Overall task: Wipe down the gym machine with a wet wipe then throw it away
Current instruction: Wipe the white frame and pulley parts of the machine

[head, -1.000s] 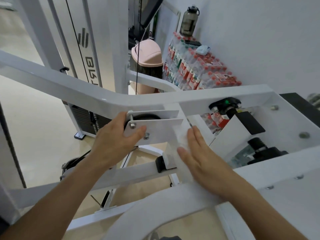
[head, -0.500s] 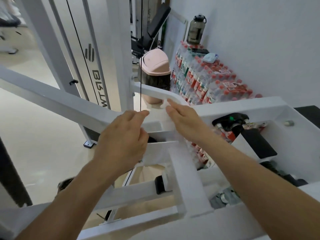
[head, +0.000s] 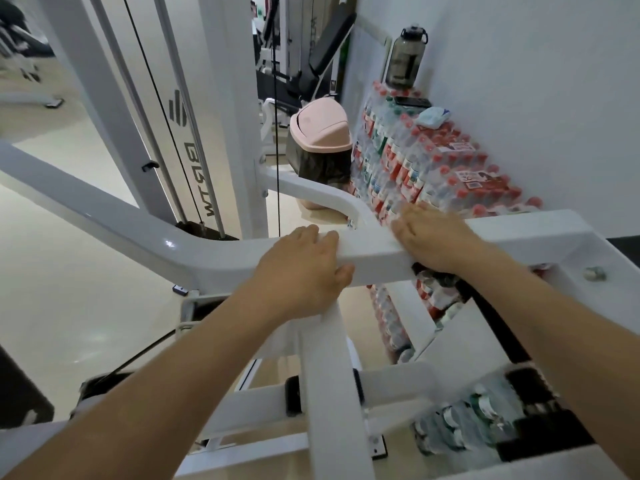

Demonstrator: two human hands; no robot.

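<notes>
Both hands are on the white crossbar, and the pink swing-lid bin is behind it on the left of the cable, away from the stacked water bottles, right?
Not quite. In the head view both hands, left hand and right hand, are on the white crossbar, but the pink bin stands right of the cable, beside the bottle packs.

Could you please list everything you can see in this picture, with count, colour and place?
Machine frame: one, white, across the middle and foreground.
Cable: one, black, hanging down centre.
Bin: one, pink lid over a dark bag, behind the frame.
Bottle packs: stacked, too many to count, clear with red caps, by the right wall.
Jug: one, dark, on top of the packs.
Phone: one, black, on the packs.
Wipes pack: one, pale blue-white, on the packs.
Wet wipe: not clearly visible.
Left hand: gripping the crossbar.
Right hand: flat on the crossbar, blurred.
</notes>
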